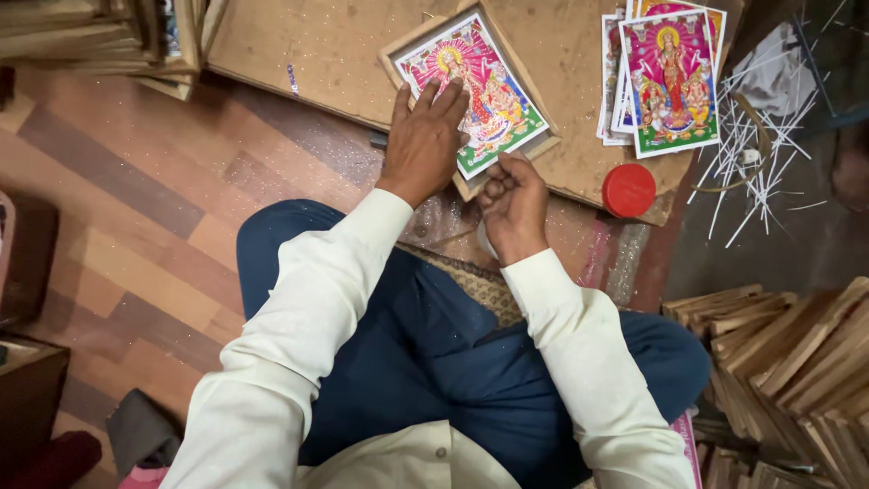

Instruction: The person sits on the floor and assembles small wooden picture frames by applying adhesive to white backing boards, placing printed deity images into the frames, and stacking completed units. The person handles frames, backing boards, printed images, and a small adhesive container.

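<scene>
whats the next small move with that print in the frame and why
Probably press the print's near edge down with the right hand. The left hand lies flat on it, pinning it in the wooden frame, while the right hand sits closed at the near edge, which looks unseated.

A glossy rectangular printed picture sheet (480, 91) in pink, yellow and green is lying tilted inside a shallow wooden frame at far centre. A loose stack of similar pink-and-green printed sheets (668, 77) is sitting at far right. A round red plastic lid (628, 190) is resting just nearer than that stack.
</scene>
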